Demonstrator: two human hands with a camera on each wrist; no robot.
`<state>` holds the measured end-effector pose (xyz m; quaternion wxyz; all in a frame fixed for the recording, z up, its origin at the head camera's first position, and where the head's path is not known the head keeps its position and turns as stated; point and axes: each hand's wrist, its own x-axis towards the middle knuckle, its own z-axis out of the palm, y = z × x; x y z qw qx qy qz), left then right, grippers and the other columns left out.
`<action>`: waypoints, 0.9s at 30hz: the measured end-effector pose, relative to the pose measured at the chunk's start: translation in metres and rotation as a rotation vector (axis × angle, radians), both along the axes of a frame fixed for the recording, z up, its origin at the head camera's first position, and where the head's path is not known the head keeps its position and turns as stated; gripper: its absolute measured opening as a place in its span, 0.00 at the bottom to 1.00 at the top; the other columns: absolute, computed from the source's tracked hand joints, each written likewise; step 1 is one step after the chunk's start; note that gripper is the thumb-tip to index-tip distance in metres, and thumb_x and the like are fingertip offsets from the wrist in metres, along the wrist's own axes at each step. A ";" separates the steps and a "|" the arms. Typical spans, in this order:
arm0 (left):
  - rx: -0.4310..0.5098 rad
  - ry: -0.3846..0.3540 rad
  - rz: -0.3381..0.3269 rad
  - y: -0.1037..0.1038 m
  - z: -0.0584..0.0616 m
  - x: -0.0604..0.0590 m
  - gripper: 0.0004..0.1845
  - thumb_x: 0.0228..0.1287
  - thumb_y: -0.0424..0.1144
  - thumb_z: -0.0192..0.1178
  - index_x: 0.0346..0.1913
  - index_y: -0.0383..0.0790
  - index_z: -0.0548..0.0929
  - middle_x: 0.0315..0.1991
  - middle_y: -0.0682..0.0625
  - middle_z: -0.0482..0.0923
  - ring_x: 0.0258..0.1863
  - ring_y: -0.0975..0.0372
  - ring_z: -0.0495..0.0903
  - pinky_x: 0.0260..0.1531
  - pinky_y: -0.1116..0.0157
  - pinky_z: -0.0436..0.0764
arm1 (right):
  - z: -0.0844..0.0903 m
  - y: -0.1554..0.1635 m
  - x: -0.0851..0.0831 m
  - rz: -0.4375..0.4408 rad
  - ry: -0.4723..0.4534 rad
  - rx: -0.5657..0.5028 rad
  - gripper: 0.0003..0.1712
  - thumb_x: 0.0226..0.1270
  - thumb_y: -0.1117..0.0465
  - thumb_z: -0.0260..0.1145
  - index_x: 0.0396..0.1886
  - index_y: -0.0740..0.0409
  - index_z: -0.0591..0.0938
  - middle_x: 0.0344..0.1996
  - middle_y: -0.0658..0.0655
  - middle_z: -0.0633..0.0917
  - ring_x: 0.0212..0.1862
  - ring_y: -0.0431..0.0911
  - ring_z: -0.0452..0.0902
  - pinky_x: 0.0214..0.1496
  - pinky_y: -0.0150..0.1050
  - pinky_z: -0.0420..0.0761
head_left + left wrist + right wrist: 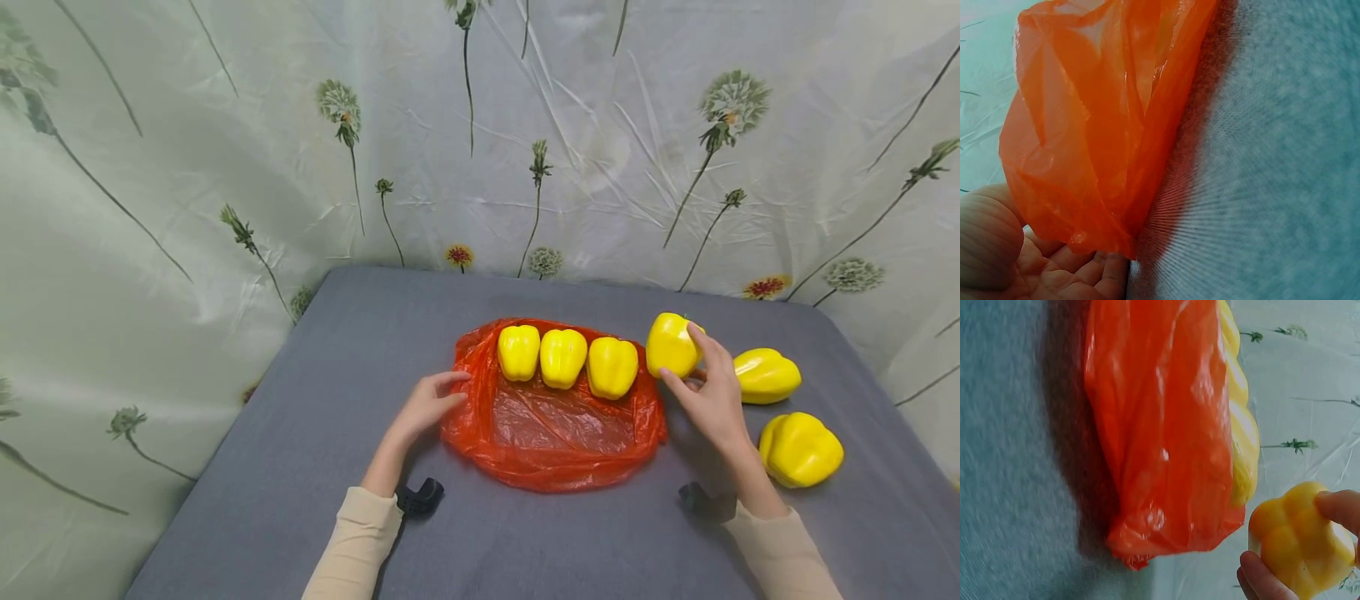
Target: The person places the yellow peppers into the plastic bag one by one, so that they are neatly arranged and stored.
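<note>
My right hand (pixel 708 400) holds a yellow bell pepper (pixel 672 344) between thumb and fingers, just past the right end of a red plastic bag (pixel 555 475). The right wrist view shows this bell pepper (pixel 1300 540) with its lobed end toward the camera. Three more yellow bell peppers stand in a row along the far side of the spread bag, the middle one (pixel 563 358) between its neighbours. At the bag's left edge, my left hand (pixel 426 406) has its fingers loosely extended, touching the plastic. Its fingertips are partly hidden behind the bag (pixel 1097 137) in the left wrist view.
Right of the bag, one yellow bell pepper (pixel 767 376) lies on its side, and another (pixel 801 450) sits nearer the front. Grey cloth (pixel 360 333) covers the table. A flower-patterned curtain (pixel 420 125) hangs along the back and sides.
</note>
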<state>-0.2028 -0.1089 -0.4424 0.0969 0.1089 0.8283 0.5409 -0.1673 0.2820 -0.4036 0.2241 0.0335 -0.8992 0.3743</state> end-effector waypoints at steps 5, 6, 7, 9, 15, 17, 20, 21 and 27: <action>0.007 0.001 0.000 -0.002 -0.015 -0.007 0.19 0.62 0.32 0.56 0.57 0.34 0.76 0.57 0.37 0.76 0.59 0.47 0.74 0.59 0.50 0.73 | -0.001 -0.007 0.002 0.020 0.003 0.002 0.43 0.55 0.66 0.69 0.70 0.57 0.62 0.62 0.73 0.65 0.54 0.62 0.66 0.36 0.06 0.64; 0.007 0.003 -0.002 -0.002 -0.016 -0.007 0.19 0.62 0.32 0.56 0.57 0.34 0.77 0.57 0.37 0.77 0.58 0.47 0.74 0.58 0.50 0.74 | 0.000 -0.008 0.003 0.023 -0.006 0.002 0.43 0.55 0.66 0.69 0.70 0.57 0.61 0.63 0.73 0.64 0.53 0.62 0.67 0.36 0.07 0.64; 0.009 -0.005 -0.005 -0.003 -0.016 -0.007 0.19 0.62 0.32 0.56 0.57 0.35 0.77 0.57 0.38 0.77 0.58 0.48 0.75 0.58 0.51 0.74 | 0.000 -0.009 0.003 0.028 -0.014 0.001 0.43 0.55 0.66 0.69 0.70 0.57 0.61 0.63 0.72 0.64 0.52 0.62 0.68 0.36 0.07 0.65; 0.012 -0.005 -0.005 -0.003 -0.014 -0.007 0.19 0.62 0.32 0.56 0.57 0.35 0.77 0.57 0.38 0.77 0.58 0.48 0.75 0.58 0.51 0.75 | 0.000 -0.012 0.004 0.038 -0.030 -0.011 0.43 0.56 0.65 0.68 0.71 0.56 0.60 0.64 0.72 0.63 0.49 0.63 0.71 0.35 0.08 0.66; -0.003 -0.009 0.003 -0.003 -0.011 -0.006 0.20 0.62 0.33 0.55 0.58 0.36 0.76 0.58 0.39 0.76 0.60 0.48 0.74 0.60 0.50 0.73 | 0.003 -0.018 0.005 0.074 -0.055 -0.022 0.44 0.56 0.65 0.68 0.71 0.55 0.59 0.68 0.72 0.59 0.42 0.69 0.78 0.34 0.11 0.71; -0.005 -0.005 0.001 -0.003 -0.010 -0.006 0.20 0.63 0.32 0.55 0.58 0.34 0.76 0.59 0.38 0.76 0.60 0.47 0.73 0.60 0.50 0.72 | 0.004 -0.020 0.005 0.084 -0.058 -0.015 0.44 0.56 0.65 0.68 0.71 0.54 0.58 0.68 0.72 0.59 0.42 0.70 0.78 0.35 0.18 0.78; 0.010 -0.007 0.002 -0.003 -0.011 -0.007 0.20 0.63 0.32 0.55 0.58 0.32 0.75 0.59 0.36 0.75 0.60 0.45 0.73 0.60 0.49 0.72 | 0.007 -0.024 0.007 0.096 -0.063 0.002 0.45 0.56 0.65 0.68 0.71 0.54 0.58 0.68 0.72 0.58 0.43 0.71 0.78 0.37 0.35 0.84; 0.014 -0.007 0.000 -0.002 -0.011 -0.006 0.20 0.63 0.32 0.55 0.58 0.32 0.75 0.59 0.36 0.75 0.60 0.45 0.73 0.60 0.48 0.72 | 0.008 -0.026 0.008 0.100 -0.065 0.005 0.45 0.56 0.65 0.69 0.72 0.53 0.57 0.69 0.72 0.57 0.44 0.71 0.78 0.38 0.41 0.84; 0.002 -0.004 -0.003 -0.003 -0.010 -0.007 0.19 0.62 0.32 0.55 0.57 0.34 0.76 0.58 0.38 0.76 0.59 0.47 0.74 0.59 0.50 0.73 | 0.008 -0.036 0.013 0.130 -0.085 -0.010 0.46 0.55 0.66 0.69 0.72 0.51 0.57 0.70 0.70 0.57 0.45 0.70 0.78 0.40 0.49 0.81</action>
